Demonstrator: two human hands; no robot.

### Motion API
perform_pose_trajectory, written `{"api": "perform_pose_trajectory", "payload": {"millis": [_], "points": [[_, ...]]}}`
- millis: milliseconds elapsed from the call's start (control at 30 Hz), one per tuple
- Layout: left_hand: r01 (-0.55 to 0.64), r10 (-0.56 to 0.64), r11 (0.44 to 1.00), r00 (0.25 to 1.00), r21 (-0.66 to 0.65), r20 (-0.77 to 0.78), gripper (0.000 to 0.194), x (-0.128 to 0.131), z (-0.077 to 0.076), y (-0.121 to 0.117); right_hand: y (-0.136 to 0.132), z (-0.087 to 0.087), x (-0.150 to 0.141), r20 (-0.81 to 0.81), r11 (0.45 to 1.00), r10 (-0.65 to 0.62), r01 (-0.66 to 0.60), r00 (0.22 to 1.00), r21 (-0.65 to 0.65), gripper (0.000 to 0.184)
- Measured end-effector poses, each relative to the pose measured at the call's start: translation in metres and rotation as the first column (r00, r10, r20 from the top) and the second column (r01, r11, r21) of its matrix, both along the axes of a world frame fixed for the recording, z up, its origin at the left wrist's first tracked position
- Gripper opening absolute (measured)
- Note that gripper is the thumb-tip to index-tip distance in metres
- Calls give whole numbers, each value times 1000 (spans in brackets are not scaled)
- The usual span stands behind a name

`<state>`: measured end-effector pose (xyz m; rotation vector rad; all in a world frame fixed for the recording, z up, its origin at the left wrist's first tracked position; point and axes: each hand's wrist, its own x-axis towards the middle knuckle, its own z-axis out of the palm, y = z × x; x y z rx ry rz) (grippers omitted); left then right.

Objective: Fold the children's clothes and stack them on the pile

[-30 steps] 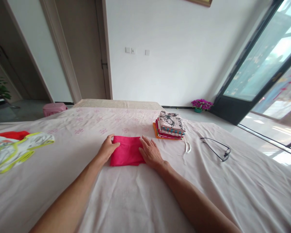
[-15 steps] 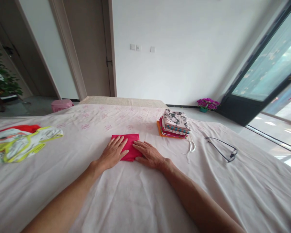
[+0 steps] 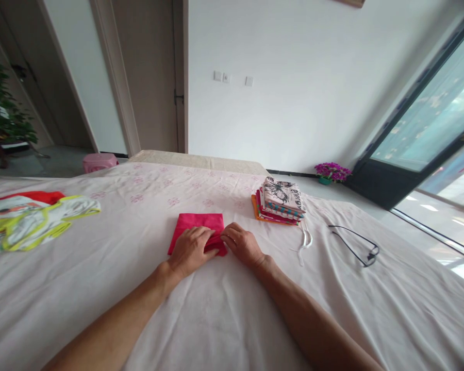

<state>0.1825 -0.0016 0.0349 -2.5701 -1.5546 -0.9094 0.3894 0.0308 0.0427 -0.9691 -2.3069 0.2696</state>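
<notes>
A folded pinkish-red cloth (image 3: 193, 221) lies on the bed or table cover in front of me, its near right part bunched up. My left hand (image 3: 191, 250) rests over its near middle, fingers bent on the fabric and the thumb at the near edge, with a raised fold between them. At the cloth's right edge, my right hand (image 3: 243, 245) pinches the fabric with curled fingers. The fingertips of that hand are partly hidden. Farther right sits a stack of folded fabrics (image 3: 280, 201), a printed white piece on top and white cords (image 3: 304, 239) trailing out.
Black-framed glasses (image 3: 365, 252) lie at the right on the pale cover (image 3: 201, 319). A loose white garment with yellow trim (image 3: 42, 221) and red fabric (image 3: 42, 196) is at the left. Beyond stand a pink stool (image 3: 99, 161) and purple flowers (image 3: 332, 171).
Both hands lay flat on the cloth before. Now the left hand has shifted right with bent fingers, and the right hand has curled at the right edge. The cloth's near right part has bunched up.
</notes>
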Motion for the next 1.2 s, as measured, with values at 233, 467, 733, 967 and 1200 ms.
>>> {"api": "perform_pose_trajectory", "payload": {"millis": [233,467,733,967,1200], "points": [[-188,247,964,890,-187,382,31,-7,-1,14,-3,4,-11,-290,1000,1,4,957,15,20],[-148,396,917,441,-370,806,41,-29,-6,28,-3,-3,-2,-56,990,126,-129,990,-49,19],[-19,399,916,156,-401,904,51,-36,-7,34,-7,3,-8,198,976,210,-217,957,14,30],[-25,404,914,167,-406,899,51,-36,-6,32,-7,-3,-15,221,979,166,-188,961,82,12],[-17,411,909,207,-417,888,46,-36,-6,31,-8,-1,-22,220,984,142,-162,965,72,13]]}}
